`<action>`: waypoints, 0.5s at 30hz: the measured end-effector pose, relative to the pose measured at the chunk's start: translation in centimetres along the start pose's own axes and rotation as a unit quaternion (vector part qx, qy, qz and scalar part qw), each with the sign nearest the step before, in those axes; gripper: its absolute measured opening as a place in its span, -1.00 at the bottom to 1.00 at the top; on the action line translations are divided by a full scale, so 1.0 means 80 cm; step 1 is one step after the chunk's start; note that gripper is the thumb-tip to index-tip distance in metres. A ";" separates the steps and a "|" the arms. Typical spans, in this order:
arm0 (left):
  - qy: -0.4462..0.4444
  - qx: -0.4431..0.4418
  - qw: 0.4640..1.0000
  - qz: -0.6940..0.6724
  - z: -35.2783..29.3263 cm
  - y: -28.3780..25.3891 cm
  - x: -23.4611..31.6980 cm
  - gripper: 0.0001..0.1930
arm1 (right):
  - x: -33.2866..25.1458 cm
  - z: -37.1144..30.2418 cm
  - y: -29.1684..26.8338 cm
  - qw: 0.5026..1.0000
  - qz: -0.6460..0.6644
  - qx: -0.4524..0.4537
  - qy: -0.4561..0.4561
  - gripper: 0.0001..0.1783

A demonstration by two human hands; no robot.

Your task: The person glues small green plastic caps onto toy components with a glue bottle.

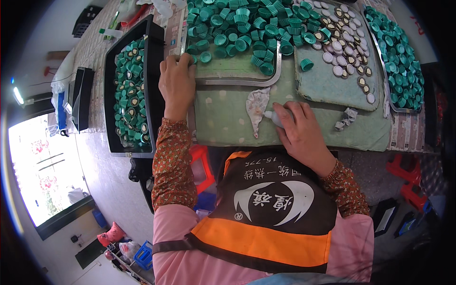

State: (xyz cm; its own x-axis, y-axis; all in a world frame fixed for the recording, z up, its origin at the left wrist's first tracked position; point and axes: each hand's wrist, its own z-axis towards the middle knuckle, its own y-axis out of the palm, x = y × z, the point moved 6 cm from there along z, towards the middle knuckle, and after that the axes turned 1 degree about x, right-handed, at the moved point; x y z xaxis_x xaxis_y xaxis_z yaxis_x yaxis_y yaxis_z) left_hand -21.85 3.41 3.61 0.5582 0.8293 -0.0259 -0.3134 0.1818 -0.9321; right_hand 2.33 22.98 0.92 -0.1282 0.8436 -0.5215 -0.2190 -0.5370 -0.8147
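My left hand [176, 86] is at the left rim of a metal-edged tray [237, 81]. Its fingers are bent, with thumb and forefinger closed on a green fluted cup [194, 59]. A heap of similar green cups [242, 28] fills the far part of that tray. In my right hand [300, 128] is a small pale squeeze bottle [276, 118], mostly hidden by the fingers. Its thin nozzle points left over a stained, crumpled white cloth [258, 107] on the green work surface [218, 118].
A black bin [153, 95] of green cups with pale inserts stands at left. To the right, a green board [327, 85] carries many round white-and-dark discs [342, 47]. Beyond it is another tray of green cups [399, 61]. A crumpled wrapper [346, 118] lies near the front edge.
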 end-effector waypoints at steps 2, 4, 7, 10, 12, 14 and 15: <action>-0.022 0.019 0.998 -0.062 -0.011 -0.012 0.009 -0.82 | 0.007 0.001 0.003 1.000 0.013 0.003 0.006 -0.31; 0.006 0.023 0.988 -0.151 -0.028 -0.024 0.032 -0.81 | 0.013 0.004 -0.008 0.997 0.061 0.037 0.021 -0.35; 0.054 -0.004 0.959 -0.277 -0.059 -0.050 0.082 -0.77 | 0.024 0.009 -0.012 0.949 0.292 0.032 0.114 -0.46; 0.094 -0.051 0.927 -0.360 -0.090 -0.063 0.128 -0.71 | 0.024 0.016 0.000 0.837 0.510 0.023 0.199 -0.57; 0.112 -0.067 0.903 -0.409 -0.104 -0.064 0.149 -0.67 | 0.015 0.025 -0.002 0.811 0.539 0.026 0.226 -0.62; 0.111 -0.086 0.873 -0.468 -0.115 -0.062 0.160 -0.59 | 0.013 0.025 0.003 0.783 0.570 0.029 0.248 -0.66; 0.110 -0.087 0.871 -0.471 -0.121 -0.062 0.163 -0.59 | 0.013 0.023 0.006 0.786 0.564 0.025 0.251 -0.67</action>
State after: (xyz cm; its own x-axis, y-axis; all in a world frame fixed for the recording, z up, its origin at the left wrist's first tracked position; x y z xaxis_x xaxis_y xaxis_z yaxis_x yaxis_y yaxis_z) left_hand -5.60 8.18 4.40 0.6447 0.2312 0.7286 0.4738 0.6272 -0.6182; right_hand 0.30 23.65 0.44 0.1262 -0.2865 -0.9497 -0.2788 -0.9291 0.2432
